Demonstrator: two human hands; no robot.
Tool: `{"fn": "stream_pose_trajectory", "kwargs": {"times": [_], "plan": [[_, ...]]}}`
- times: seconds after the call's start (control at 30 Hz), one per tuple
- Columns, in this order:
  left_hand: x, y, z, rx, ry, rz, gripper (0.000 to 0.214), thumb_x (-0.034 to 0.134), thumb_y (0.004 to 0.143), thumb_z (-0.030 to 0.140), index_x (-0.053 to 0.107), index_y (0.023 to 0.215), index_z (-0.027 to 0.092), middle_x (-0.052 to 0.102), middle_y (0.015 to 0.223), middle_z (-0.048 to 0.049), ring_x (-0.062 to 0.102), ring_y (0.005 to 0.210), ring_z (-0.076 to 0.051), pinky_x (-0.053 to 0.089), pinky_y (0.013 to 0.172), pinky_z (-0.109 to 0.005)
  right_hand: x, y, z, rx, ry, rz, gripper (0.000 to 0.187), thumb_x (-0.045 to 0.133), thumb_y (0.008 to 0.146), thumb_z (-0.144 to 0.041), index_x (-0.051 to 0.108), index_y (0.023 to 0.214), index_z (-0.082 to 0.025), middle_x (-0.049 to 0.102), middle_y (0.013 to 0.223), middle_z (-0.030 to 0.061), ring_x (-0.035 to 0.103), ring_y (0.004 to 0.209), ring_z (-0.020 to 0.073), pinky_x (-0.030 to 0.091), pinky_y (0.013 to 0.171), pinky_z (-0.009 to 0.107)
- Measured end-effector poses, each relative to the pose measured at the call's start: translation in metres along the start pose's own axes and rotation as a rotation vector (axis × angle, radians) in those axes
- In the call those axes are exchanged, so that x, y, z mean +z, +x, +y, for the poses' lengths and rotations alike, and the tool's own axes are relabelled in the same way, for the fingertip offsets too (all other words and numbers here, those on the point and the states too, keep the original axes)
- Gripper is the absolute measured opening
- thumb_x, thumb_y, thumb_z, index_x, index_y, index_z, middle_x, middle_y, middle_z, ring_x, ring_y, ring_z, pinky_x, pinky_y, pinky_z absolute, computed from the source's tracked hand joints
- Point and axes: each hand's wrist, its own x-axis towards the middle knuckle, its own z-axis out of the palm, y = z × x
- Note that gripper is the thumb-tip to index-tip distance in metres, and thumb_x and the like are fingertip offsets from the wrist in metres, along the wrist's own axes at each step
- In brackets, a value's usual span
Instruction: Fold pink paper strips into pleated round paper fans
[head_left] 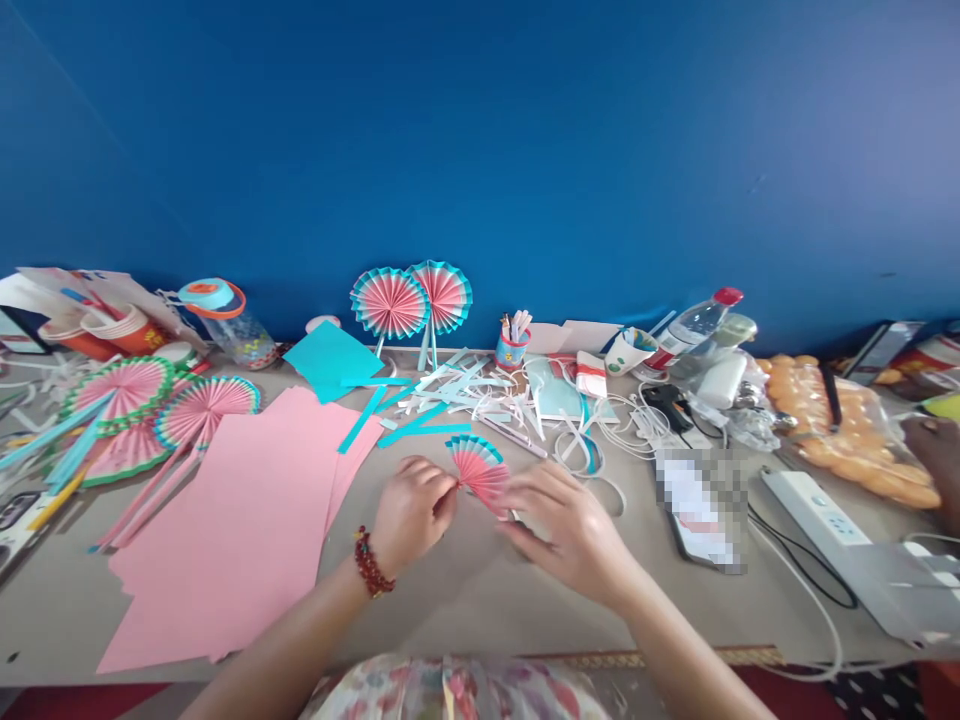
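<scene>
A pleated paper fan (pixel 480 468), pink with a teal edge, is spread partway open between my hands, above the table in front of me. My left hand (pixel 418 505) pinches its left end, thumb against the fingers. At the fan's right side is my right hand (pixel 562 520), its fingers curled around the pink pleats, with the fingertips partly hidden. Pink paper sheets (pixel 247 520) lie left of my left hand. Just beyond the fan are loose teal strips (pixel 427 431) and a heap of white paper strips (pixel 457 388).
Finished fans (pixel 390 303) lean against the blue wall, and more (pixel 206 412) lie at left. A pen cup (pixel 513 343) stands at the back. On the right are a phone (pixel 701 515), a power strip (pixel 821 510), bagged bread (pixel 847 430) and another person's hand (pixel 934 455).
</scene>
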Motion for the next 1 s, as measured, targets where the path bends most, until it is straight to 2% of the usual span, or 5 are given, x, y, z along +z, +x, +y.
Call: {"fn": "stream_pose_trajectory", "kwargs": {"times": [0.1,0.37,0.63,0.83,1.0], "plan": [[0.004,-0.001,0.003,0.038,0.074,-0.069,0.015,0.053,0.081,0.009,0.064,0.076,0.019,0.065,0.069,-0.0034,0.059,0.073,-0.02,0.044,0.084,-0.038,0.023,0.021,-0.008,-0.052,-0.173,-0.113,0.024,0.061,0.087,-0.023,0.061,0.111,-0.02,0.065,0.114,0.0087,0.055,0.108,0.0245,0.042,0.094,0.039],[0.005,-0.002,0.002,-0.019,0.105,-0.089,0.018,0.054,0.082,0.009,0.062,0.069,0.019,0.065,0.066,-0.0016,0.061,0.069,-0.018,0.044,0.089,-0.039,0.055,0.046,0.008,-0.062,-0.398,-0.29,0.011,0.055,0.088,-0.019,0.063,0.081,-0.018,0.065,0.08,0.0071,0.055,0.083,0.0212,0.036,0.087,0.037],[0.003,0.0,-0.002,0.214,0.048,-0.121,0.017,0.052,0.09,0.014,0.066,0.083,0.02,0.071,0.079,-0.0027,0.063,0.079,-0.017,0.039,0.101,-0.042,0.045,0.05,0.026,0.066,0.074,-0.402,0.013,0.053,0.072,-0.009,0.059,0.066,-0.019,0.062,0.068,-0.0016,0.053,0.071,0.0139,0.036,0.069,0.025],[-0.006,0.0,0.003,0.406,-0.059,-0.11,0.02,0.049,0.093,0.015,0.068,0.097,0.022,0.074,0.089,-0.0027,0.064,0.088,-0.016,0.037,0.104,-0.042,0.037,0.059,0.06,0.407,0.518,-0.457,0.005,0.055,0.068,-0.016,0.058,0.064,-0.018,0.054,0.061,-0.005,0.047,0.062,0.0113,0.033,0.059,0.022],[-0.014,0.0,0.005,0.069,-0.335,0.042,0.015,0.053,0.091,0.021,0.067,0.086,0.02,0.072,0.081,-0.0032,0.064,0.08,-0.016,0.046,0.092,-0.037,0.027,0.059,0.085,0.517,0.578,-0.319,0.011,0.047,0.075,-0.026,0.051,0.068,-0.018,0.044,0.057,-0.0054,0.041,0.055,0.0102,0.033,0.055,0.022]]}}
